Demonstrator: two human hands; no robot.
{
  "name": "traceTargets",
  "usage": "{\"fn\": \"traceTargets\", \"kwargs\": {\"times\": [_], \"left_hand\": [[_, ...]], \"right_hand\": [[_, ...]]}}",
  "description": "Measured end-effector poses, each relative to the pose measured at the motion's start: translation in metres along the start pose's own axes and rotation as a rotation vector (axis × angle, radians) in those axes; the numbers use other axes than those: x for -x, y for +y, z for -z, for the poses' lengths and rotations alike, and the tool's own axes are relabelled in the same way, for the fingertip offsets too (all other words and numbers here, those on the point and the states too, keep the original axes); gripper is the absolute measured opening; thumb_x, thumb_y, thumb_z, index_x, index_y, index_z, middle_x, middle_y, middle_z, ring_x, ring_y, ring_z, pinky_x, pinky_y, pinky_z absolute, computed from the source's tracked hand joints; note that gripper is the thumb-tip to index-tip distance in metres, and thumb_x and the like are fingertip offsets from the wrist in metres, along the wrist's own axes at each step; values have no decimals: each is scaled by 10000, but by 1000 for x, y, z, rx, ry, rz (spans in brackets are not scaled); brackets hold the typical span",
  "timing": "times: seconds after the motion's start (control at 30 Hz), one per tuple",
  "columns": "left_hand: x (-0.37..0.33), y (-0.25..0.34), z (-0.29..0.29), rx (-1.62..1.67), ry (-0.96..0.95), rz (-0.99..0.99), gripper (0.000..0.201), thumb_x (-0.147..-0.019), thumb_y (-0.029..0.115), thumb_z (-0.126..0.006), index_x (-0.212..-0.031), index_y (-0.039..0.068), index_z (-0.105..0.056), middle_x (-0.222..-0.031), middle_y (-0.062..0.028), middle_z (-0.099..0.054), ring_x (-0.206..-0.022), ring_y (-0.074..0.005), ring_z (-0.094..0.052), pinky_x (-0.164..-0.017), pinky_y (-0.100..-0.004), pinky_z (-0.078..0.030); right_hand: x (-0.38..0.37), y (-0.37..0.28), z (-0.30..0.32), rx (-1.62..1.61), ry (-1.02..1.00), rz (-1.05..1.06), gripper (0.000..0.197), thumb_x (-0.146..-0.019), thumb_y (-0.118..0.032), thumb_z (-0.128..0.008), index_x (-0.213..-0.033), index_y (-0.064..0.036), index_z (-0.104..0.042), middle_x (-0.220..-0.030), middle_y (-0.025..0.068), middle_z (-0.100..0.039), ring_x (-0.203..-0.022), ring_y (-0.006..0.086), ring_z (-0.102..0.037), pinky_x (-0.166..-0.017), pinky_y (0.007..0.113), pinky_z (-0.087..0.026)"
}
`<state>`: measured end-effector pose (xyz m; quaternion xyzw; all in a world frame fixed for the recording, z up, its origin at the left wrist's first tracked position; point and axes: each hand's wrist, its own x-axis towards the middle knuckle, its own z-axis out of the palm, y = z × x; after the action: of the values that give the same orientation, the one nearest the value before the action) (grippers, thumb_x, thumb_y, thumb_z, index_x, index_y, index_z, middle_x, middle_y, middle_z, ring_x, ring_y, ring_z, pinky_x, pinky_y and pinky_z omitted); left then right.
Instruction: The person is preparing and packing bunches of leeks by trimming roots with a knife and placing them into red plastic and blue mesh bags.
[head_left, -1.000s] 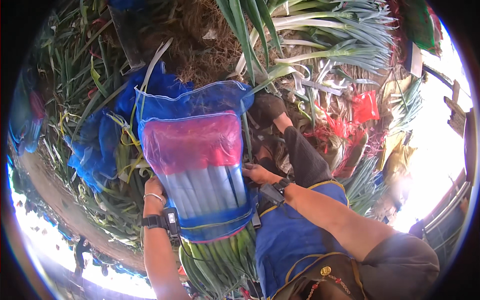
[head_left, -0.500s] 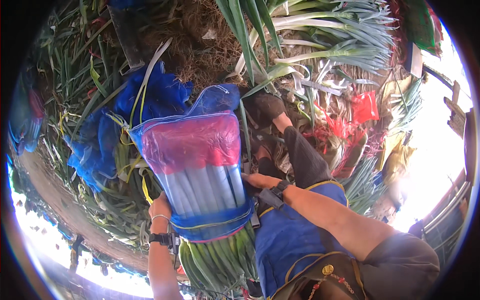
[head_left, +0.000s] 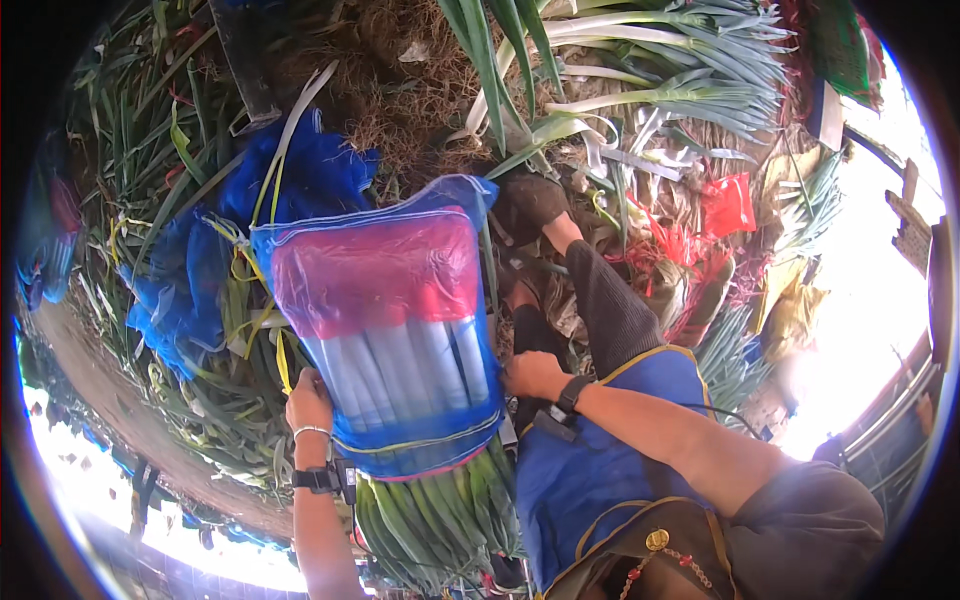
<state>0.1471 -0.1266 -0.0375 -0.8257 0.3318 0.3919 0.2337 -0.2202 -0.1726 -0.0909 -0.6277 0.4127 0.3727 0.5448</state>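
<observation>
A bundle of leeks (head_left: 435, 525) lies in front of me, white stalks away and green leaves nearer my body. A blue mesh bag (head_left: 350, 440) covers the stalks, and pink-red plastic (head_left: 375, 270) wraps their far end beneath the mesh. My left hand (head_left: 309, 402) is closed on the bag's left edge. On the opposite side, my right hand (head_left: 534, 375) is closed in a fist at the bag's right edge, gripping the mesh. The leaves stick out past the bag's gathered, yellow-trimmed opening. Parts of my fingertips are hidden.
Loose leeks (head_left: 680, 95) lie in a pile at the far right. More blue mesh (head_left: 180, 300) and yellow ties lie left of the bundle, over scattered leaves. Red plastic scraps (head_left: 728, 203) are on the ground beyond my leg. A dark metal bar (head_left: 243, 65) stands at the far left.
My right hand has shifted from lower along the bag's side to a fist at its edge. My left hand has moved slightly farther up, and the mesh is drawn smoother over the stalks.
</observation>
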Motion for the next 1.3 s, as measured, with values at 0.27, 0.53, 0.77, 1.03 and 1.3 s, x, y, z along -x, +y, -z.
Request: {"fn": "traceTargets", "kwargs": {"times": [0.27, 0.53, 0.77, 1.03, 1.3], "left_hand": [[21, -27, -12, -163, -154, 1, 151, -894, 222, -518, -1007, 146, -582, -844, -208, -664, -836, -421, -631, -731, -522, -483], [44, -58, -23, 201, 30, -104, 205, -829, 103, -553, -1026, 105, -604, -866, -198, -653, -813, -385, -625, -711, -456, -492], [77, -6, 46, 454, 36, -638, 448, -701, 84, -736, -1134, 85, -623, -1045, -83, -553, -883, -231, -567, -768, -326, -482], [90, 3, 18, 240, 198, -621, 223, -667, 103, -730, -876, 104, -653, -934, -75, -503, -854, -273, -545, -731, -374, -470], [118, -14, 2, 252, 165, -694, 124, -669, 104, -711, -764, 92, -632, -796, -58, -572, -856, -302, -530, -750, -409, -452]], "right_hand": [[23, 26, -33, 292, -159, 59, 251, -775, -273, -543, -805, -89, -711, -778, 185, -677, -712, 333, -679, -625, 437, -535], [39, -11, 31, -211, 497, 426, 274, -751, -181, -658, -960, -66, -523, -912, 143, -568, -791, 325, -589, -682, 428, -472], [68, -83, 57, 95, 430, 703, 522, -640, -237, -750, -1090, -68, -546, -1016, 89, -515, -956, 263, -504, -806, 387, -417], [59, -84, 44, 234, 475, 779, 159, -683, -117, -631, -838, -108, -597, -849, 32, -546, -826, 244, -514, -724, 370, -425], [85, -85, 10, 12, 301, 726, 132, -697, -145, -662, -787, -95, -580, -741, 41, -543, -759, 255, -518, -681, 371, -431]]}}
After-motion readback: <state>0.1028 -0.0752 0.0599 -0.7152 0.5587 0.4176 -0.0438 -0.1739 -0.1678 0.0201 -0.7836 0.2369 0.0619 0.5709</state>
